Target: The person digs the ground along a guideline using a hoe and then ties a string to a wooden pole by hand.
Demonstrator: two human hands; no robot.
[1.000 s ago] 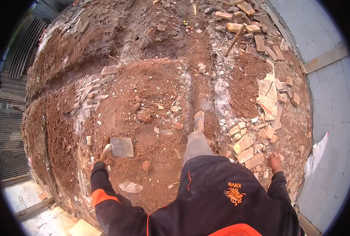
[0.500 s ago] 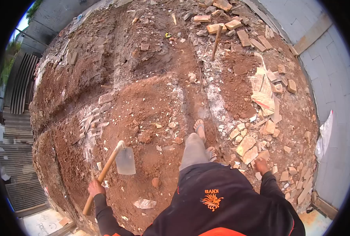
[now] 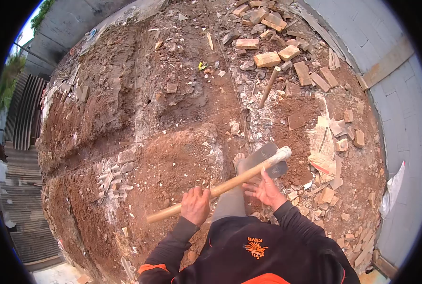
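A hoe [image 3: 230, 184] with a long wooden handle slants across the front of my body, its head up and to the right. The metal blade [image 3: 258, 155] hangs over my foot and the trench; the handle crosses in front of part of it. My left hand [image 3: 195, 206] is closed around the lower part of the handle. Just below the handle near the head, my right hand [image 3: 267, 190] has its fingers spread, palm up. Its thumb and fingertips come close to the handle; whether they touch it I cannot tell.
A wooden stake [image 3: 269, 87] stands in the soil ahead. Loose bricks [image 3: 267, 59] pile up at the upper right, near a grey block wall [image 3: 386, 90]. A torn paper sack [image 3: 322, 146] lies to the right. String [image 3: 192, 123] runs over the dug trenches.
The hoe has swung from my left side up and across to the right, held by my left hand. My right hand has moved from the rubble toward the handle and spread its fingers.
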